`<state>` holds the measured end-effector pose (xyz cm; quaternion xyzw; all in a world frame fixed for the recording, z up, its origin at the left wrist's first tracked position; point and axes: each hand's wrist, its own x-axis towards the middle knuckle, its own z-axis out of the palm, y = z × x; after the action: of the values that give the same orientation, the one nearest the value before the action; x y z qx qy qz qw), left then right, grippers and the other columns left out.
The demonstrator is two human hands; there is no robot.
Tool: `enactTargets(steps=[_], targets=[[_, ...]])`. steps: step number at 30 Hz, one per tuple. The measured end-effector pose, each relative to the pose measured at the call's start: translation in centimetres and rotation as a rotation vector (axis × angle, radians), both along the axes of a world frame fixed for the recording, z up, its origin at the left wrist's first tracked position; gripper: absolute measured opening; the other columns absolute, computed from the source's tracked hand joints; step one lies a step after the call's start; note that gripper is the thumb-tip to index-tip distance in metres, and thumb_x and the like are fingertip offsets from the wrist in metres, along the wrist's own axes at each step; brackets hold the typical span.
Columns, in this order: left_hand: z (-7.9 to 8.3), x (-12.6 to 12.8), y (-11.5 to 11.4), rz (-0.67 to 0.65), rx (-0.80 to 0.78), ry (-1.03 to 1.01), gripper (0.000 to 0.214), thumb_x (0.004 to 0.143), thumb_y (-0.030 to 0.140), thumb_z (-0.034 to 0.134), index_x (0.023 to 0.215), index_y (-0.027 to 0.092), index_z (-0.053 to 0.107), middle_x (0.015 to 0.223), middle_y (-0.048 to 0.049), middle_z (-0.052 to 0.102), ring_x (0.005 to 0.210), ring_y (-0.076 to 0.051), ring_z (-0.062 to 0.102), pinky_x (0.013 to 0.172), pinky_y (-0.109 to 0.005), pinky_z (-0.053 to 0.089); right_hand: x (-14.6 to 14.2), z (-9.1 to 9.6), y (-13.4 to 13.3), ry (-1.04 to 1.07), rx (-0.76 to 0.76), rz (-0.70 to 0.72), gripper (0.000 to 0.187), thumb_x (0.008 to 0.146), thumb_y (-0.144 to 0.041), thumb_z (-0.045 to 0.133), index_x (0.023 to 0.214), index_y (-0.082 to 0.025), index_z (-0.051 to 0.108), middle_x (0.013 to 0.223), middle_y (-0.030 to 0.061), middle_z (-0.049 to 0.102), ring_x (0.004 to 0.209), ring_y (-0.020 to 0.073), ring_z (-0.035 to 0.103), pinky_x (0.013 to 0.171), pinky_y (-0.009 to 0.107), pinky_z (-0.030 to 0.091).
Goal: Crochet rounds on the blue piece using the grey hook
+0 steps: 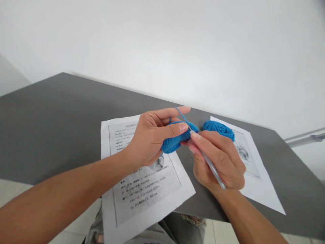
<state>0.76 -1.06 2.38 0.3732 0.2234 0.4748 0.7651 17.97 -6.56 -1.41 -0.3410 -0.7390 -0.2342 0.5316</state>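
Observation:
My left hand pinches a small blue crocheted piece between thumb and fingers, with a blue yarn strand looped over its raised forefinger. My right hand grips a silver crochet hook like a pen, its tip at the edge of the blue piece. A ball of blue yarn lies on the table just behind my right hand. Both hands hover above the papers.
A dark grey table carries two printed sheets: one under my left hand overhangs the near edge, the other lies under my right hand. A white wall stands behind. My knees show below the table edge.

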Motion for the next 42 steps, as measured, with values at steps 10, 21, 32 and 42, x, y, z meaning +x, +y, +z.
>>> enactTargets(steps=[10, 21, 32, 42], targets=[[-0.3, 0.1, -0.3, 0.07, 0.106, 0.004, 0.034, 0.071, 0.014, 0.096, 0.104, 0.021, 0.088, 0.07, 0.0035, 0.074, 0.06, -0.009, 0.064, 0.056, -0.019, 0.056, -0.2, 0.0, -0.4, 0.066, -0.068, 0.025, 0.057, 0.087, -0.008, 0.082, 0.141, -0.027, 0.074, 0.106, 0.0091, 0.082, 0.088, 0.0252, 0.076, 0.072, 0.039, 0.068], [-0.2, 0.1, -0.1, 0.06, 0.038, -0.021, 0.034, 0.07, 0.013, 0.097, 0.101, 0.018, 0.087, 0.079, -0.0012, 0.081, 0.069, -0.013, 0.073, 0.065, -0.023, 0.064, -0.7, 0.3, -0.5, -0.039, -0.051, -0.012, 0.052, 0.091, -0.005, 0.077, 0.141, -0.019, 0.07, 0.105, 0.0114, 0.08, 0.089, 0.0247, 0.076, 0.074, 0.04, 0.068], [0.6, -0.7, 0.4, -0.135, 0.037, -0.057, 0.031, 0.07, 0.016, 0.098, 0.1, 0.018, 0.089, 0.073, -0.003, 0.079, 0.059, -0.011, 0.069, 0.063, -0.023, 0.062, 0.3, 0.7, -0.5, -0.151, 0.031, 0.057, 0.05, 0.093, -0.001, 0.071, 0.141, -0.013, 0.069, 0.106, 0.0124, 0.077, 0.093, 0.0243, 0.076, 0.08, 0.043, 0.069], [0.2, -1.0, 1.3, -0.043, 0.12, 0.064, 0.041, 0.06, 0.011, 0.102, 0.098, 0.017, 0.09, 0.071, 0.0003, 0.074, 0.061, -0.01, 0.067, 0.056, -0.019, 0.054, 0.7, 1.3, -0.3, -0.062, -0.104, 0.184, 0.053, 0.09, 0.0, 0.076, 0.141, -0.015, 0.071, 0.107, 0.0137, 0.079, 0.09, 0.0257, 0.079, 0.067, 0.041, 0.068]])
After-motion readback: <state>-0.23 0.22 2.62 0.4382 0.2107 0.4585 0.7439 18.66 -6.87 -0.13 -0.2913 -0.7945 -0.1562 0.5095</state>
